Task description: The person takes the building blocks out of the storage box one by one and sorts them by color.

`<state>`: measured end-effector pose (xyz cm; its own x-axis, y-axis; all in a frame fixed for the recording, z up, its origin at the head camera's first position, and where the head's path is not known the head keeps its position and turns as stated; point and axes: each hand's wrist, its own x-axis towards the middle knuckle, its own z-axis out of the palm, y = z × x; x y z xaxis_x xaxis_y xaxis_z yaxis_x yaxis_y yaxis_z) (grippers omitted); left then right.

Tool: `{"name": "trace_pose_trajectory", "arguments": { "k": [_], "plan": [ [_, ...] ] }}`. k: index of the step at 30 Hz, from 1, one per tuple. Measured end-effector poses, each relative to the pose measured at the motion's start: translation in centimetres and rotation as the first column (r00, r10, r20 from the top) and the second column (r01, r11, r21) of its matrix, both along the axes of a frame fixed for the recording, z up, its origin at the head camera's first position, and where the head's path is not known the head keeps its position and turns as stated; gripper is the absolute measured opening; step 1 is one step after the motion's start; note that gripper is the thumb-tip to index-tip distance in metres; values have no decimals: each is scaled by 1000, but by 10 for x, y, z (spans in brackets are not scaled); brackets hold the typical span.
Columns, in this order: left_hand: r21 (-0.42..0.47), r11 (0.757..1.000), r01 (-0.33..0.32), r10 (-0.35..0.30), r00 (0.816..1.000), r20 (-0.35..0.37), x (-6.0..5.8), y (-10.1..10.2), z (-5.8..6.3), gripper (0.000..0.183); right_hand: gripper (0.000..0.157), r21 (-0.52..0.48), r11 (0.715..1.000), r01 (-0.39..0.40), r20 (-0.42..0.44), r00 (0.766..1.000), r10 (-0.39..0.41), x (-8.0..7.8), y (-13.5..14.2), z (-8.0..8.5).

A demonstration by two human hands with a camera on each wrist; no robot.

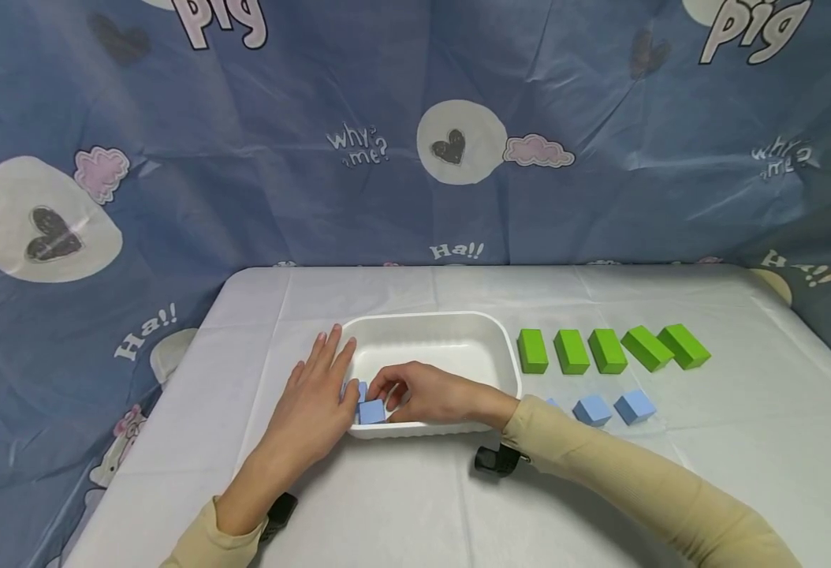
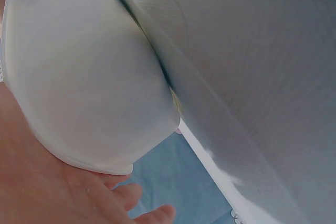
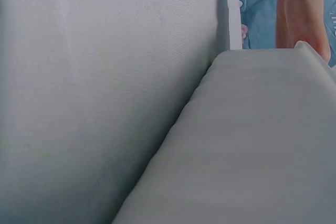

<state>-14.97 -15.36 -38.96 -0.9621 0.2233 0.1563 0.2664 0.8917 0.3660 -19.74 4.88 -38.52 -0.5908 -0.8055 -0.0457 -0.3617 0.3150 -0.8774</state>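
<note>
A white rectangular tray stands on the table, its outer wall filling much of the right wrist view. My left hand lies over the tray's left end with fingers straight, its thumb close to the blue blocks inside. In the left wrist view, the edge of that hand borders the tray wall. Reaching over the front rim, my right hand has bent fingers beside a light blue block in the near left corner. Behind it, another blue block is partly hidden. I cannot tell whether the right fingers pinch a block.
Right of the tray, several green blocks form a row. Nearer me lie blue blocks, one partly covered by the right sleeve. White cloth covers the table, and a blue printed curtain hangs behind it.
</note>
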Motion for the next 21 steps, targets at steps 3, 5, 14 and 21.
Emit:
{"name": "trace_pose_trajectory", "arguments": {
  "k": [3, 5, 14, 21],
  "plan": [
    [3, 1000, 0, 0, 1000, -8, 0, -1, 0, 56, 30, 12, 1000, 6, -11, 1000, -6, 0, -1, 0],
    [4, 1000, -1, 1, 1000, -9, 0, -1, 0, 56, 30, 21, 1000, 10, -20, 1000, -9, 0, -1, -1],
    [10, 1000, 8, -8, 1000, -3, 1, -1, 0, 56, 33, 30, 997, 65, -28, 998, -64, 1, 3, 0],
    [-7, 1000, 3, -3, 1000, 6, 1, -1, -1, 56, 31, -42, 987, 155, -17, 988, -156, 1, 8, 2]
  ]
}}
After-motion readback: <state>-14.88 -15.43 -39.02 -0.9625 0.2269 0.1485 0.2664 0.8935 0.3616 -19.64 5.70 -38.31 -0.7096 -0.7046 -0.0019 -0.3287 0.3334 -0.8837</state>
